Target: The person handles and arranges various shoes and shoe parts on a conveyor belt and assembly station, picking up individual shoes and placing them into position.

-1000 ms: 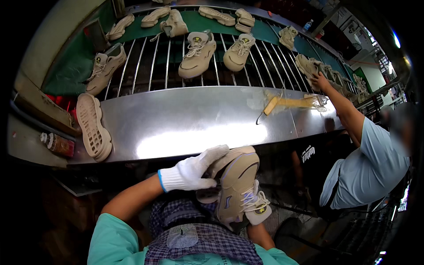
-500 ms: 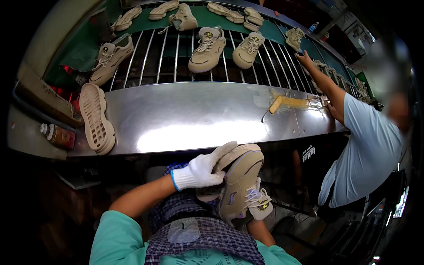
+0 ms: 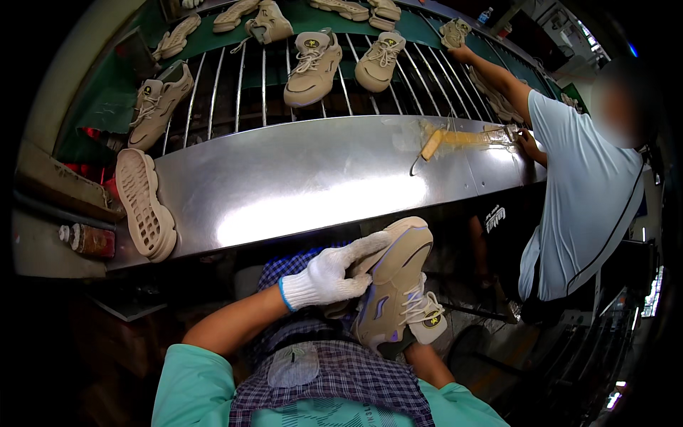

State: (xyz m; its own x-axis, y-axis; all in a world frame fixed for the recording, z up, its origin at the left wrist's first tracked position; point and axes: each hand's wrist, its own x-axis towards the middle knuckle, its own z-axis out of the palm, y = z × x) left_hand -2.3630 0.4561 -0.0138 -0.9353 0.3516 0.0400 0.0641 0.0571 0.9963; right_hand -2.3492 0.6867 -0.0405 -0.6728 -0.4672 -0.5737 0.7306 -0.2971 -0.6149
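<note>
Shifted upward since earlier: co-worker's hand (image 3: 461, 53), now at the far shoe (image 3: 454, 32), upper right. Our gloved left hand (image 3: 331, 275) pinches the beige shoe (image 3: 397, 277), lower centre; we cannot tell the hidden right hand's grip.

The blue-cuffed white knit glove (image 3: 324, 277) looks rough, the held beige lace-up shoe (image 3: 396, 274) matt. The silver metal ledge (image 3: 299, 181) is smooth and glossy, the thin metal rods (image 3: 264, 92) shiny, the dark checked apron (image 3: 348, 381) woven cloth.
</note>
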